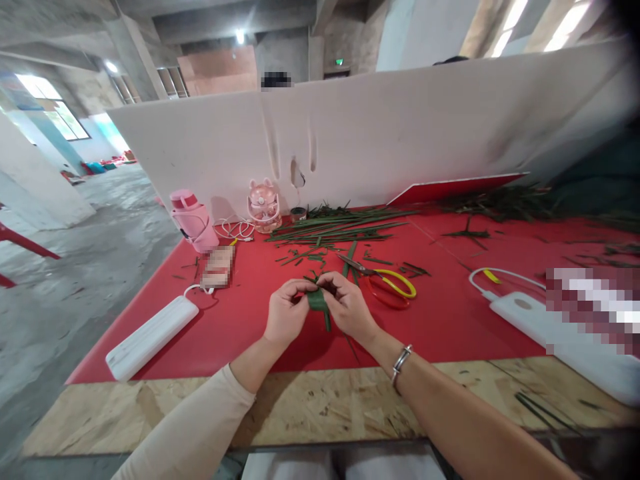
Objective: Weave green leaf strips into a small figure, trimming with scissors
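Between my two hands is a small woven piece of green leaf strips (317, 300), with short ends sticking up and one strip hanging down. My left hand (290, 307) pinches its left side between thumb and fingers. On the right side, my right hand (347, 303) grips it the same way, fingertips close to the left ones. Just beyond my right hand lie scissors (393, 283) with yellow and red handles, blades pointing left across a green strip. Behind them is a pile of long green leaf strips (340, 227), with cut scraps scattered in front.
A pink bottle (193, 220) and a pink fan (264, 203) stand at the back left of the red tabletop (240, 320). White power banks (153, 337) with cables lie left and right. A white board (360, 147) rises behind; more leaves (505, 203) lie back right.
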Available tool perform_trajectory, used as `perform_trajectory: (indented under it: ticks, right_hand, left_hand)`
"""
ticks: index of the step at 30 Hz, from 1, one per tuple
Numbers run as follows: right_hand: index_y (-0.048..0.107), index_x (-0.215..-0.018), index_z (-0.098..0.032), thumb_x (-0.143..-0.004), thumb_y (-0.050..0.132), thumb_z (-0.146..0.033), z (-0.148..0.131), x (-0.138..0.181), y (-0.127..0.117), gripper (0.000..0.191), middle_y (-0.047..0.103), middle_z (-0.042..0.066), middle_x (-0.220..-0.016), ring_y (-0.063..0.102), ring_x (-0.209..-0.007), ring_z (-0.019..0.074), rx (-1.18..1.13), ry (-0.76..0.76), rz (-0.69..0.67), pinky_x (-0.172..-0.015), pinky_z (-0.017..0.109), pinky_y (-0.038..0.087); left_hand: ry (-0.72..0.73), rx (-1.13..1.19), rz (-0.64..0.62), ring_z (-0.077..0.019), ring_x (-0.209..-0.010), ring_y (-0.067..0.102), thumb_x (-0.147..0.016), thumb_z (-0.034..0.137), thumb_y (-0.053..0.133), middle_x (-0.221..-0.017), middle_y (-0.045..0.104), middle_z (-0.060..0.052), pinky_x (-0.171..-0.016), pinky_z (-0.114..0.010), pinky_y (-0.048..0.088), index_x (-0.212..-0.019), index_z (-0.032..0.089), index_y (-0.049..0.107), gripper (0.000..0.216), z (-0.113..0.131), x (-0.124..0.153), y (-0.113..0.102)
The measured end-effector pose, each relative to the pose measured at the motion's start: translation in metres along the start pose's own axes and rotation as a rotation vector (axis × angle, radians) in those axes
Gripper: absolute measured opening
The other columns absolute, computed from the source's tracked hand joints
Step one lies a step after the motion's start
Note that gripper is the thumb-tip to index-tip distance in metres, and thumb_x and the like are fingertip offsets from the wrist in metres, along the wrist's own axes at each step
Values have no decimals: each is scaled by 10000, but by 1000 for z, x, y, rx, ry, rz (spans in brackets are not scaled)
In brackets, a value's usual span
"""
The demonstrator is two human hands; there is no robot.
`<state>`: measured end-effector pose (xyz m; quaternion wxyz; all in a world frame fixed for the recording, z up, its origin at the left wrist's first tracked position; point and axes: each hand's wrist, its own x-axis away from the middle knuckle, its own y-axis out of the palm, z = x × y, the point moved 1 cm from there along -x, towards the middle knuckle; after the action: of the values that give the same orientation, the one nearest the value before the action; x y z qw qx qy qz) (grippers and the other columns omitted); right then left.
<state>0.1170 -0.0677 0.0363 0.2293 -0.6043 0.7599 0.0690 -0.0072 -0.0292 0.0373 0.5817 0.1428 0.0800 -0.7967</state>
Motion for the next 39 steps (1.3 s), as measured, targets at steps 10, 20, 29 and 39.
perform_trajectory:
  ticks: [10,20,29,39]
  right_hand:
    - [557,-824,-185,-784,499,-214,2,-1,-5,76,575,10,-736,531,-678,132,35,-20,0,-650,237,434]
    - [519,-745,-178,-698,507,-172,4,-3,2,49,488,-28,-632,440,-563,96,-188,119,10,-534,213,365]
    - [545,-745,-173,-702,492,-150,-1,-2,-5,72,516,-16,-642,460,-573,102,-55,39,42,-537,217,378]
    - [583,-739,-175,-716,522,-163,0,-7,-13,67,568,-5,-650,503,-604,112,17,37,-32,-593,239,414]
  left_hand:
    - [-164,104,-26,-106,-627,560,-604,177,650,-677,644,-17,-639,-223,455,-772,133,668,175,-3,-2,1]
    - [-104,-89,38,-113,-645,570,-611,122,585,-672,650,-21,-629,-218,440,-692,138,664,115,1,1,2]
    - [-194,61,8,-98,-614,560,-595,153,628,-663,645,-15,-605,-209,446,-718,140,678,134,2,-1,3]
    - [-411,259,-21,-76,-533,531,-566,224,686,-624,618,2,-541,-204,427,-742,142,647,199,0,-1,2]
